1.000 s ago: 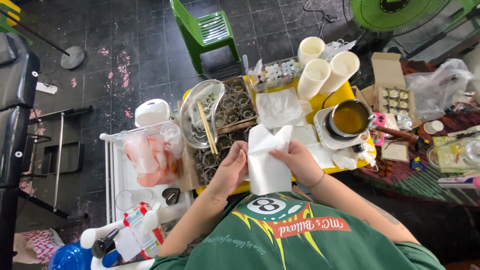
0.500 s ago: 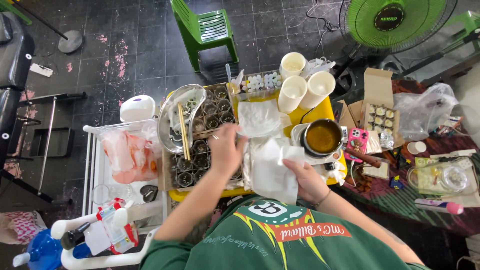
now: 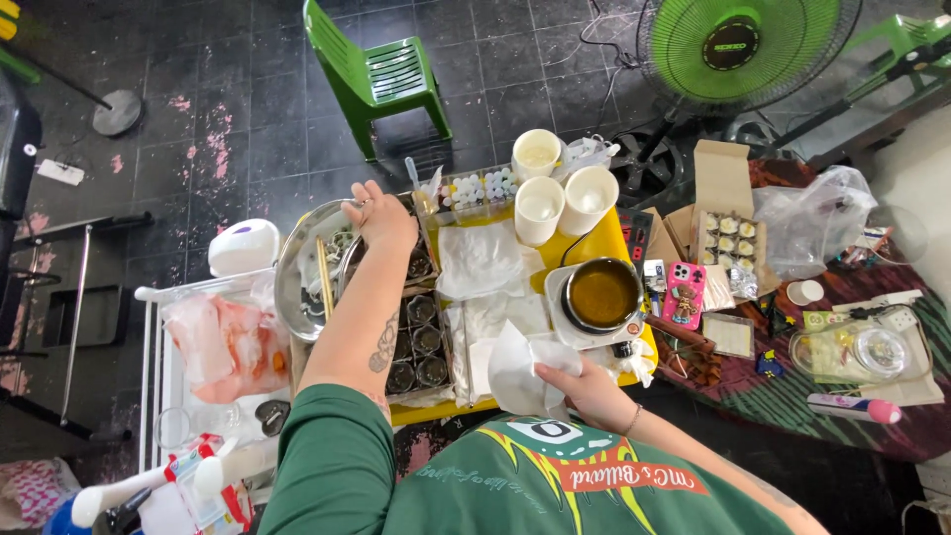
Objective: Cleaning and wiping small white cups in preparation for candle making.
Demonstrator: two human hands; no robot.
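Note:
My left hand (image 3: 381,218) reaches forward over the tray of small dark round tins (image 3: 416,342), with its fingers curled at the rim of a metal bowl (image 3: 297,287). Wooden sticks (image 3: 325,277) lie in that bowl. Whether the fingers grip anything is hidden. My right hand (image 3: 586,384) is close to my body and holds a crumpled white paper sheet (image 3: 517,372) at the near edge of the yellow table (image 3: 604,238). A pot of amber liquid (image 3: 602,294) stands on a small white hot plate just beyond my right hand.
More white sheets (image 3: 480,260) lie mid-table, with three white cups (image 3: 540,203) behind them. A pink phone (image 3: 684,294) and an open box of small jars (image 3: 728,238) are on the right. A green chair (image 3: 376,74) and a green fan (image 3: 748,45) stand beyond. A white rack with plastic bags (image 3: 223,342) is on the left.
My left hand let go of the white sheet and stretched forward to the metal bowl. My right hand kept the sheet and drew it back toward my body.

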